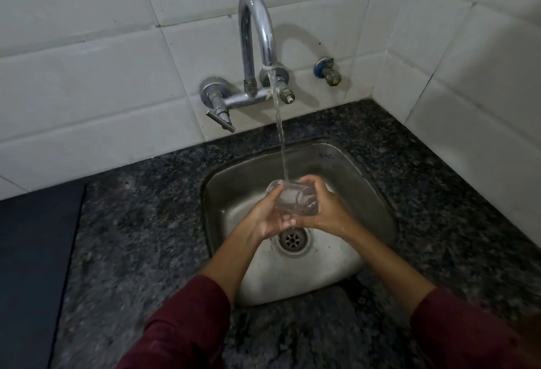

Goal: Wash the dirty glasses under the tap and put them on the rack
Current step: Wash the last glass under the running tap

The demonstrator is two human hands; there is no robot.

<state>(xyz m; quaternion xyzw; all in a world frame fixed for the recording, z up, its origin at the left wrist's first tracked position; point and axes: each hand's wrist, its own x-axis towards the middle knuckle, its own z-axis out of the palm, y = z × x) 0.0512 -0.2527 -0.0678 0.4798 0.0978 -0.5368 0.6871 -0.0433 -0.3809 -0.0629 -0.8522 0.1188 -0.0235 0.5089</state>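
Note:
A clear drinking glass (295, 197) is held over the steel sink (363, 193), tilted with its mouth toward the left. Water runs from the chrome tap (257, 31) in a thin stream (279, 134) onto the glass. My left hand (265, 216) cups the glass from the left and below. My right hand (325, 207) grips it from the right, fingers curled over its top. Both hands are wet. No rack and no other glasses are in view.
The sink drain (292, 238) lies just below my hands. Dark speckled granite counter (140, 222) surrounds the sink. A dark flat surface (32, 266) covers the far left. White tiled walls meet in a corner at the right, with a small valve (329, 71) beside the tap.

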